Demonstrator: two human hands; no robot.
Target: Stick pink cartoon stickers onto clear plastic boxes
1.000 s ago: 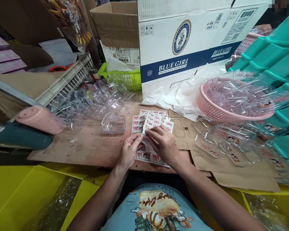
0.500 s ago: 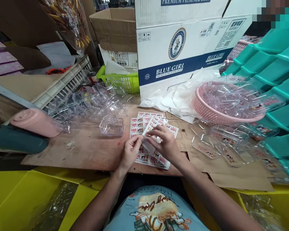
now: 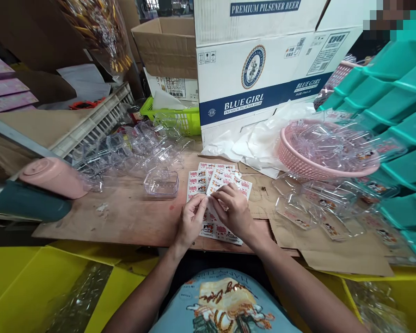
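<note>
My left hand [image 3: 192,218] is closed in a pinch at the lower left corner of a sticker sheet [image 3: 222,177] printed with cartoon cats and pink marks. From the right, my right hand [image 3: 234,211] pinches the same corner, its fingertips almost touching the left ones. The exact spot between the fingertips is hidden. Beneath lie more sticker sheets [image 3: 196,182], fanned out on the wooden table [image 3: 131,217]. To the left of them stands a clear plastic box [image 3: 161,184].
Clear plastic boxes [image 3: 125,148] pile up at the left, near a pink bottle [image 3: 52,175]. A pink basket [image 3: 291,159] holds clear plastic pieces, with stickered lids [image 3: 298,215] before it. Teal bins [image 3: 405,134] stack at right; a beer carton [image 3: 229,74] stands behind.
The held sheet's corner, lifted and bent earlier, now lies flatter. My right hand has shifted slightly down and left, bringing both sets of fingertips together.
</note>
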